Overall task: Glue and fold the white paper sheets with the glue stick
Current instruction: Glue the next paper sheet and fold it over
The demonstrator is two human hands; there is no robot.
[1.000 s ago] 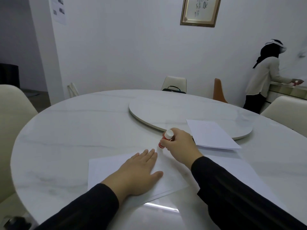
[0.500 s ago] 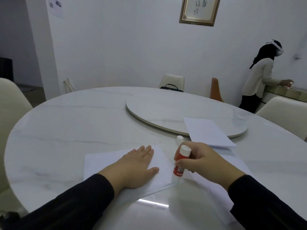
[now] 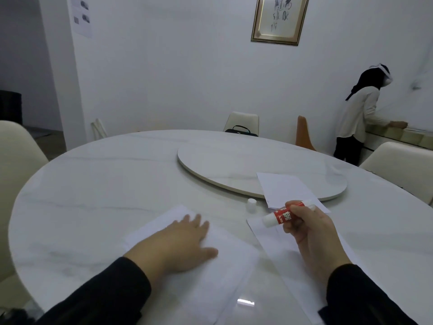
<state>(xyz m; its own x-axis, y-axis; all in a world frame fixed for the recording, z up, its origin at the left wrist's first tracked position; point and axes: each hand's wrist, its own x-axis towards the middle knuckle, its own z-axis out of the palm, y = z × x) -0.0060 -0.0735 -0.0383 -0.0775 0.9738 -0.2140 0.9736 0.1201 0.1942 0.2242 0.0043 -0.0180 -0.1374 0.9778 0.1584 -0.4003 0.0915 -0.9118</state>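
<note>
The paper sheet (image 3: 199, 261) lies flat on the counter (image 3: 93, 184) near the front edge. It looks thin, floppy and likely to slide on that glossy top, so I'd pin it with a flat palm and lift it by an edge or corner to fold. The left hand (image 3: 180, 245) is spread open, pressing down on it. The right hand (image 3: 309, 233) is closed around the glue stick (image 3: 284, 214) – light, rigid, held mid-barrel, tilted nearly sideways above a second sheet (image 3: 276, 240). Its cap (image 3: 251, 205) stands just beyond.
</note>
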